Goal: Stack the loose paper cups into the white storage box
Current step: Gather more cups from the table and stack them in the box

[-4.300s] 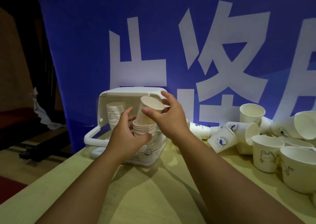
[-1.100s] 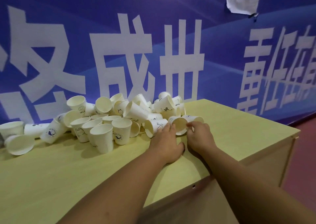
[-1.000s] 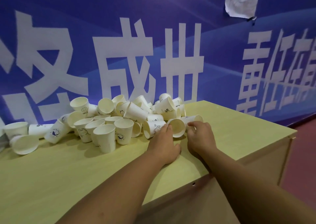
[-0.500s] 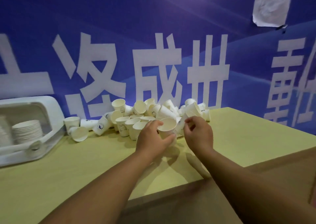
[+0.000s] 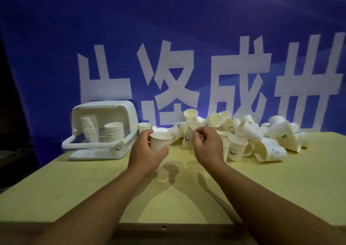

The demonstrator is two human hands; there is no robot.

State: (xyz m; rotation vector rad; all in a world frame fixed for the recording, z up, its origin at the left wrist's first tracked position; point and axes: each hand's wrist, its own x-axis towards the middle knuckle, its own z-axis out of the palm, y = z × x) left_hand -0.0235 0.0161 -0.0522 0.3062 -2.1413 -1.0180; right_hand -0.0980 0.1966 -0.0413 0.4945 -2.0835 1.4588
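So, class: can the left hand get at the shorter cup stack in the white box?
Probably yes: the white box opens toward the person; nothing stands between the shorter stack and the left hand, though it grips a cup.

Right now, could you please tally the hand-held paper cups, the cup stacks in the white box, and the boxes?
Held paper cups: 2, upright cup in left hand, tilted cup in right hand
Cup stacks in box: 2, tall stack, short stack
White storage box: 1
Total: 5

White paper cups (image 5: pixel 243 132) with small dark printed logos; white storage box (image 5: pixel 123 111); pale yellow table (image 5: pixel 187 198); blue banner (image 5: pixel 168 29), large white characters.
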